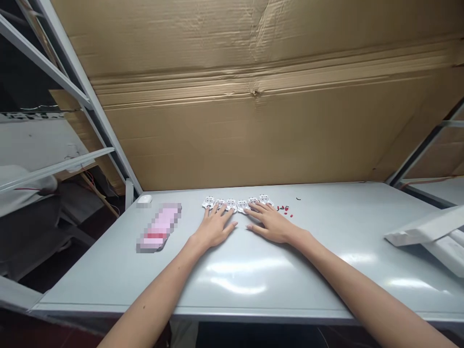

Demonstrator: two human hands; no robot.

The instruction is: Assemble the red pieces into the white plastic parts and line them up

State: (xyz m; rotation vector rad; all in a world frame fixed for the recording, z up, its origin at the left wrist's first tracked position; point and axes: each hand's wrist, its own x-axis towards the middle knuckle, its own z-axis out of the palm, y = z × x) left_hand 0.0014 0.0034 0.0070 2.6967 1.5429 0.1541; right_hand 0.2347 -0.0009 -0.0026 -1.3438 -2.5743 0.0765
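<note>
1. A row of six small white perforated pieces is lying across the far part of a grey table, its pieces set side by side and nearly touching. Their exact kind is too small to tell.
2. The left hand is resting palm down just in front of the row, open and spread wide. Its fingers are reaching onto the left-hand pieces, and it is not closing around anything.
3. The right hand is lying palm down just in front of the row, also open and spread wide. Its fingers are touching the right-hand pieces, with no grip showing.
4. Tiny red bits are scattered just beyond the right end of the row, and a small dark bit is lying a little farther along.
5. Left of the row, a pixelated pink object is lying near a white computer mouse.
6. Well to the right of the row, a white angled piece is jutting over the table.
7. Behind the row, a large creased cardboard sheet is standing against a white metal frame.
</note>
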